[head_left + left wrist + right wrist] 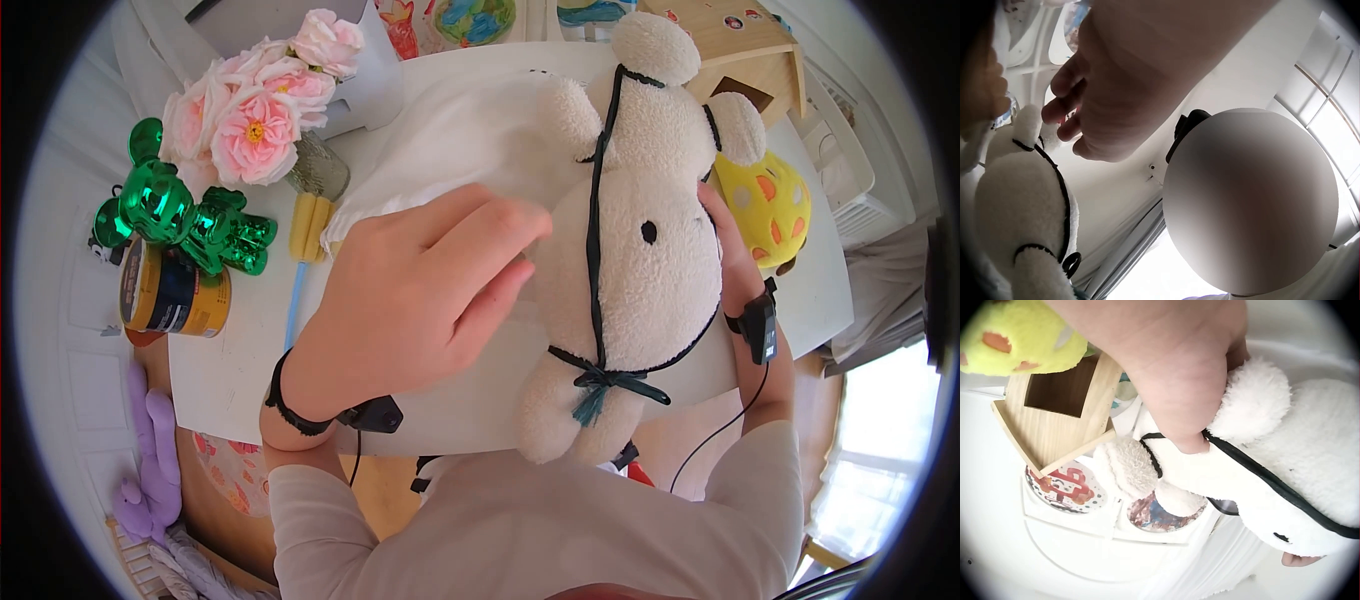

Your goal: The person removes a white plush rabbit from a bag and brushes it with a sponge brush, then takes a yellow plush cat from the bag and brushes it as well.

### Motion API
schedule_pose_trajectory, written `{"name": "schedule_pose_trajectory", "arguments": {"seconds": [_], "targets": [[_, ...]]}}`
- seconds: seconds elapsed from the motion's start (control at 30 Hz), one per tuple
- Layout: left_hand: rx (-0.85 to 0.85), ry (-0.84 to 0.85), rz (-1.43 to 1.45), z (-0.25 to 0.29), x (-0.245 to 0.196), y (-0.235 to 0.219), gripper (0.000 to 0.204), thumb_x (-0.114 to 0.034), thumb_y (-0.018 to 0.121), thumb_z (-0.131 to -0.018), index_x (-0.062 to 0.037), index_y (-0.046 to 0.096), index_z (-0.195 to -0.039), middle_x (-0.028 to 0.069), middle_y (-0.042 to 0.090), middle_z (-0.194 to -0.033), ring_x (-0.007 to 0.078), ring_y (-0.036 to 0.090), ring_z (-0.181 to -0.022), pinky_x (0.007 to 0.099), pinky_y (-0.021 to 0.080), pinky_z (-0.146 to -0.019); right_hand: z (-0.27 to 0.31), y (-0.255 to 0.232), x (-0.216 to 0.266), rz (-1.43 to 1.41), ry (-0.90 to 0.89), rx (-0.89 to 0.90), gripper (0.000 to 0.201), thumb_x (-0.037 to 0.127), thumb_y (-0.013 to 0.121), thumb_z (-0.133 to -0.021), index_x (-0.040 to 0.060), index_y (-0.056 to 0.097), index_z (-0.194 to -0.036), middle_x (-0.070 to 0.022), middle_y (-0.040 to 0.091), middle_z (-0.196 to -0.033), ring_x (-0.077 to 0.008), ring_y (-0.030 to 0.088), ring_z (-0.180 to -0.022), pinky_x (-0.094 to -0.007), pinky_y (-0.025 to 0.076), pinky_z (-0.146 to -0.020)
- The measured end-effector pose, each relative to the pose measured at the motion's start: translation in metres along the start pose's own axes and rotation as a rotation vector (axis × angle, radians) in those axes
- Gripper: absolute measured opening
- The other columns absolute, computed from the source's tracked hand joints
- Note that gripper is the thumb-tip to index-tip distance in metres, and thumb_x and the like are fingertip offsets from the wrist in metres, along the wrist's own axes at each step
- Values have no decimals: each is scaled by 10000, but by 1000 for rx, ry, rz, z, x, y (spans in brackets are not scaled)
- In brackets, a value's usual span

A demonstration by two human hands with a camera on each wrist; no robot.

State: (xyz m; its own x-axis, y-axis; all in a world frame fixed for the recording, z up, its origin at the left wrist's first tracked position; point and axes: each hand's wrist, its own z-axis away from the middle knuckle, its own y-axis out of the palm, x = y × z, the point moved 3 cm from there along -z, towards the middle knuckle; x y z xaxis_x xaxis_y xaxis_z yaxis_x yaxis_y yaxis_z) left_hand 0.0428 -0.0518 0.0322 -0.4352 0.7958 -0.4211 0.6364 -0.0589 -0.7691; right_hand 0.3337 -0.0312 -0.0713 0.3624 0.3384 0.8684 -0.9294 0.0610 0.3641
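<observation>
A white fluffy plush toy is held up over the table. Dark green-black ribbon runs lengthwise along it, loops round its limbs and is tied in a bow near the lower end. My right hand grips the toy's right side; in the right wrist view the thumb of this hand presses into the plush beside the ribbon. Beside the toy's left edge is my left hand, its fingers loosely bent with nothing in them. The left wrist view shows these bent fingers near the toy.
White cloth lies on the white table. Pink roses in a glass vase, a shiny green bear figure on a yellow tub, and a sponge brush stand left. A yellow plush and wooden house sit right.
</observation>
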Motion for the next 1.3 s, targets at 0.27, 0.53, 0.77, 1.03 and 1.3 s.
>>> {"name": "schedule_pose_trajectory", "arguments": {"seconds": [0.27,0.53,0.77,1.03,1.3], "targets": [[-132,341,-136,-11,-5,34,744,-110,797,-646,-207,462,-1303,195,454,-1377,364,520,-1181,432,437,-934,14,20,1,383,-288,115,415,376,456,-954,41,456,-1200,-137,618,-1076,-218,607,-900,-327,469,-813],[-203,321,-83,-7,-2,39,607,-135,740,-689,-209,530,-1254,141,495,-1333,334,504,-1198,473,392,-984,2,15,-7,298,-153,354,354,422,419,-960,73,455,-911,-131,621,-822,-199,555,-593,-285,425,-544],[-376,-165,572,9,56,5,539,-194,655,-842,-6,443,-1300,134,520,-1269,241,523,-1166,383,429,-987,-27,-33,1,-141,-197,413,447,454,390,-965,111,445,-684,-82,584,-591,-167,488,-379,-246,375,-367],[-391,-433,1186,-3,65,1,557,-297,596,-919,20,387,-1326,133,559,-1212,208,555,-1123,364,478,-916,-27,-22,-1,-159,-221,512,610,550,517,-902,66,470,-1269,-130,563,-1178,-238,569,-1056,-342,479,-874],[81,-672,697,-18,51,31,541,-312,620,-915,-25,411,-1324,119,617,-1094,102,631,-764,218,517,-588,6,7,-19,29,-70,612,1181,629,756,-646,-5,187,-1463,-182,410,-1402,-268,457,-1266,-388,383,-1051]]}}
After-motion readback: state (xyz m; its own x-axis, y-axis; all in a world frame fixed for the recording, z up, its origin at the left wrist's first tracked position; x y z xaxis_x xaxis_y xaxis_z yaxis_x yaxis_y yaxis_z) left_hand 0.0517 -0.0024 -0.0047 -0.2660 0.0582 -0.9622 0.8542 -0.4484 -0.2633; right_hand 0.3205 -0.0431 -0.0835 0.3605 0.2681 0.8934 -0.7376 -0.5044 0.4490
